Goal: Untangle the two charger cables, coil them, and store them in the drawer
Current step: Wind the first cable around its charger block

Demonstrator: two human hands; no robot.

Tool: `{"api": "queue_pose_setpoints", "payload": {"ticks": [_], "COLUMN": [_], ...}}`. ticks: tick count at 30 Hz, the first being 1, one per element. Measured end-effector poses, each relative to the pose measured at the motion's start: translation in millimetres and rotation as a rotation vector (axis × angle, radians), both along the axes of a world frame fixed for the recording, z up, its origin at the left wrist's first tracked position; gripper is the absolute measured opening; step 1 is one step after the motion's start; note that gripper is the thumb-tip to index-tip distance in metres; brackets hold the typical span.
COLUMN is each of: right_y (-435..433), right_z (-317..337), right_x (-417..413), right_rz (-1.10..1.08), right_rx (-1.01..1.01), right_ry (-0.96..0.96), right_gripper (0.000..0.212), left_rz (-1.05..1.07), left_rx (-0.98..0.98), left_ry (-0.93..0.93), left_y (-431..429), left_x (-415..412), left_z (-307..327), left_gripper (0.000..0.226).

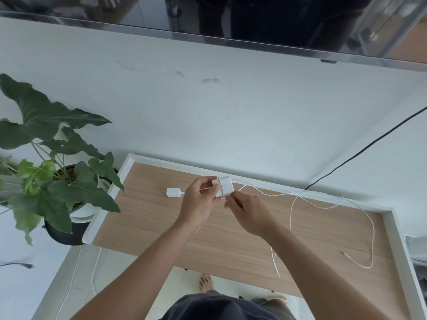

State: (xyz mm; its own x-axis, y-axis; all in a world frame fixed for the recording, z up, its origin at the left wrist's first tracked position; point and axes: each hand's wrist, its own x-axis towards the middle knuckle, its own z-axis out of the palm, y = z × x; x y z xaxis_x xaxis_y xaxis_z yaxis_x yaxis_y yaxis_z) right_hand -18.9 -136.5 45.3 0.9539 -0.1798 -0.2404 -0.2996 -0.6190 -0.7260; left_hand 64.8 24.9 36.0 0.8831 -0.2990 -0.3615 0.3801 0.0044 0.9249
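Observation:
My left hand [200, 199] grips a white charger block [226, 186] held above the wooden cabinet top [161, 227]. Just right of it, my right hand [248, 214] pinches the thin white cable [298, 197] close to the block. That cable runs right in loose loops across the wood, and its free end [344, 253] lies near the front right. A second small white charger plug [172, 192] lies flat on the wood left of my left hand. Another strand hangs off the front edge [276, 264]. No drawer is in view.
A large-leafed potted plant [57, 172] stands on the floor left of the cabinet. A wall-mounted TV [231, 17] hangs above, with a black cord [369, 148] running down the wall at right. White cords [71, 285] trail on the floor below left. My bare feet [205, 282] show under the front edge.

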Motion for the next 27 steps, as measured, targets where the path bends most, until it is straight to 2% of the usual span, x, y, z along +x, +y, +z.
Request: {"api": "queue_pose_setpoints", "payload": {"ticks": [4, 7, 13, 15, 18, 23, 27], "right_y": [9, 12, -14, -27, -45, -54, -44], "right_z": [5, 13, 46, 51, 54, 37, 7], "right_x": [-4, -3, 12, 17, 21, 19, 10], "right_rz": [0.173, 0.280, 0.211, 0.154, 0.073, -0.033, -0.066], "right_rx": [-0.076, -0.079, -0.065, -0.048, 0.005, 0.109, 0.043], "right_ry": [-0.031, -0.064, -0.138, -0.131, -0.109, -0.076, -0.027], "right_gripper": [0.033, 0.031, 0.033, 0.032, 0.025, 0.036, 0.040], "left_rz": [0.044, -0.008, -0.214, -0.289, -0.377, -0.395, -0.312], "left_rx": [0.135, 0.237, 0.243, 0.237, 0.146, -0.010, -0.086], "left_ry": [-0.054, -0.153, -0.277, -0.310, -0.250, -0.108, -0.022], "left_y": [1, 3, 12, 16, 20, 20, 13], "left_x": [0, -1, -8, -12, -17, -18, -17], "left_z": [-1, -3, 3, 3, 2, 8, 10], "left_gripper": [0.020, 0.025, 0.027, 0.034, 0.044, 0.041, 0.036]}}
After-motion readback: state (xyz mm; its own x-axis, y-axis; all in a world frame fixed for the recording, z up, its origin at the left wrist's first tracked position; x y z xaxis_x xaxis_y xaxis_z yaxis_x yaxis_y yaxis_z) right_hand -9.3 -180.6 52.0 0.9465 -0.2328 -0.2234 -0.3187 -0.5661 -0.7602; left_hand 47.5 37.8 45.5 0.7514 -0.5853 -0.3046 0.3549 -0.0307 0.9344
